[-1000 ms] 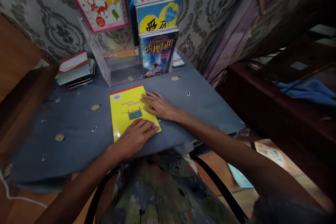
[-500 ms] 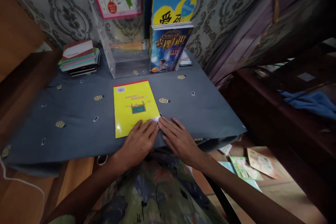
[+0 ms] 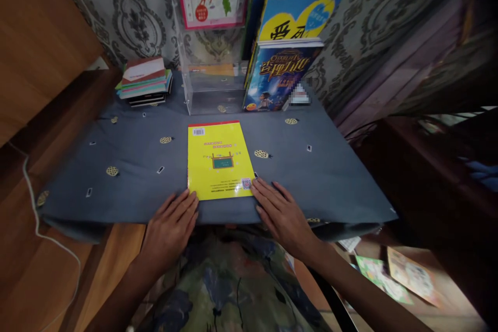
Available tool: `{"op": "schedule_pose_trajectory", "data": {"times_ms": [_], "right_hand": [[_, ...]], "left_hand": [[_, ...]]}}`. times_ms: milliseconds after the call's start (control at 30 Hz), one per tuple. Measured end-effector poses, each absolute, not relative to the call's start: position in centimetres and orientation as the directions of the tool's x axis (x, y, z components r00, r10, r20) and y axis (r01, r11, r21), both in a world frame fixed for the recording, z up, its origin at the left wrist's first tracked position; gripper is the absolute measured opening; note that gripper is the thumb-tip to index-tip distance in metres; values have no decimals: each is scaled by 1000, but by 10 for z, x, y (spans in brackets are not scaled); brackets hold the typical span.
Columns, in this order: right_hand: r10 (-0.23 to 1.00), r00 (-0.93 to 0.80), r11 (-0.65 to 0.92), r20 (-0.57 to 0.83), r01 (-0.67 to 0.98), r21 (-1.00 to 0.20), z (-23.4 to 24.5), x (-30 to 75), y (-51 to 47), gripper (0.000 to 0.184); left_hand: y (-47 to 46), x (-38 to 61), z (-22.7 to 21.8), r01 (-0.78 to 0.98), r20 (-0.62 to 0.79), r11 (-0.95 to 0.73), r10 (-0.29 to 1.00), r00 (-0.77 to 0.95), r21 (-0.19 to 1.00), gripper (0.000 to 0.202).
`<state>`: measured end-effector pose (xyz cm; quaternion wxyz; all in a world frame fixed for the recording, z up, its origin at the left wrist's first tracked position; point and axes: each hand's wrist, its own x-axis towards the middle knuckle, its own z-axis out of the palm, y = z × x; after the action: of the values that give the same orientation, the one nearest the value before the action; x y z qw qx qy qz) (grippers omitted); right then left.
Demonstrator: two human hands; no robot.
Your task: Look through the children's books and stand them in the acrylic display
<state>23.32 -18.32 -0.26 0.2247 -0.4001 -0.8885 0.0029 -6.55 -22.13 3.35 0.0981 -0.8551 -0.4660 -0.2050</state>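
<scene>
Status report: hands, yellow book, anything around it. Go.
Left hand open, fingers at near left corner of yellow book. Right hand open at near right corner. Book flat on blue cloth; clear stand beyond it.

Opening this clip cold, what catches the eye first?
A bright yellow book lies flat in the middle of the blue-grey tablecloth. The left hand and right hand rest flat at its near corners. Behind it, colourful children's books stand against the patterned wall.

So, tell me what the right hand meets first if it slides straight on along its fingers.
The yellow book: fingers of the right hand seem to touch its near corner.
</scene>
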Motion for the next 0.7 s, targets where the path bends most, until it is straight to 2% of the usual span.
{"op": "schedule_pose_trajectory", "data": {"times_ms": [233, 467, 700], "right_hand": [[695, -576, 695, 431, 693, -194, 5, 229, -177, 53], [636, -601, 742, 484, 647, -173, 10, 231, -172, 56], [634, -586, 745, 505, 639, -193, 9, 232, -171, 54]], "left_hand": [[-197, -61, 42, 829, 327, -533, 824, 463, 171, 28], [-140, -65, 29, 812, 117, -572, 820, 561, 114, 45], [-47, -55, 33, 880, 34, -475, 880, 474, 20, 48]]}}
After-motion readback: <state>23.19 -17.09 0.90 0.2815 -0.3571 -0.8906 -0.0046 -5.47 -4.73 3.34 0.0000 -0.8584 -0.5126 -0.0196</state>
